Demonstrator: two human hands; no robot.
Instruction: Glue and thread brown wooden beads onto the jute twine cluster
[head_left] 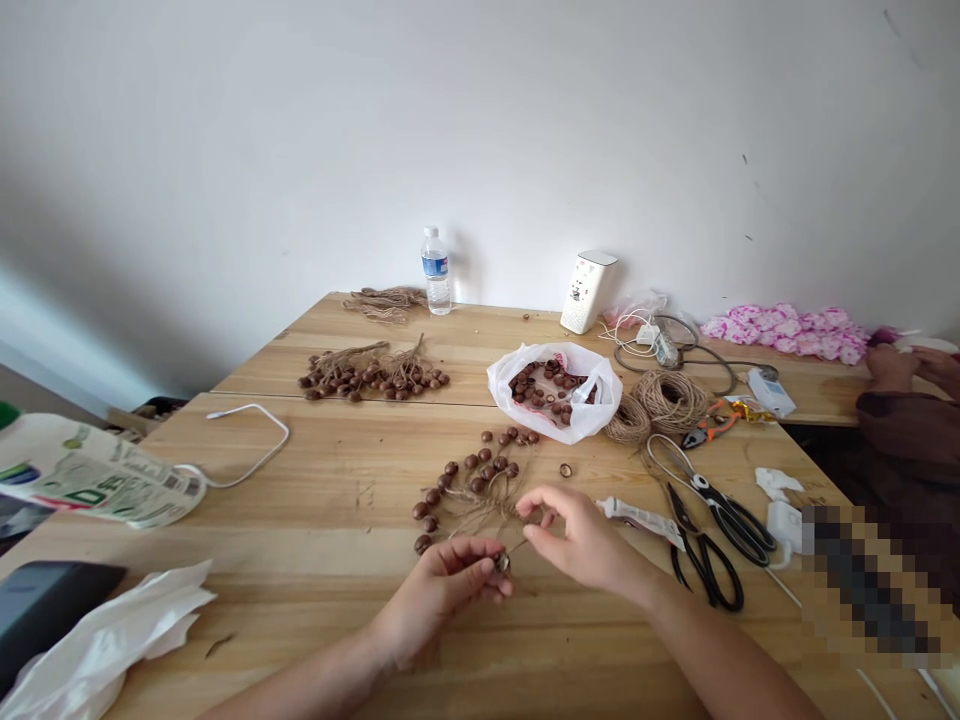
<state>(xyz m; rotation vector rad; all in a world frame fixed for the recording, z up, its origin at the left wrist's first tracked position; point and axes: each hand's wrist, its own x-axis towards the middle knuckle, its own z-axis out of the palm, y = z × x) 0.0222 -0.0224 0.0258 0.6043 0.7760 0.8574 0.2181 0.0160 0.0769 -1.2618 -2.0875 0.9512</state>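
My left hand (442,588) rests on the wooden table (315,480) with its fingers pinched on a small brown nut shell (501,563). My right hand (577,540) is beside it, thumb and forefinger pinched on a thin piece of twine (519,546) that meets the shell. Just beyond both hands lies a bunch of brown shells tied on twine (480,475). A single loose shell (565,470) sits to the right of the bunch.
A white plastic bag of shells (555,388), twine coils (667,400), black scissors (712,530), a glue tube (641,517) and pliers (709,425) lie right of centre. More strung shells (371,378), a water bottle (436,270), a white cable (247,440). Another person's hands (911,370) at far right.
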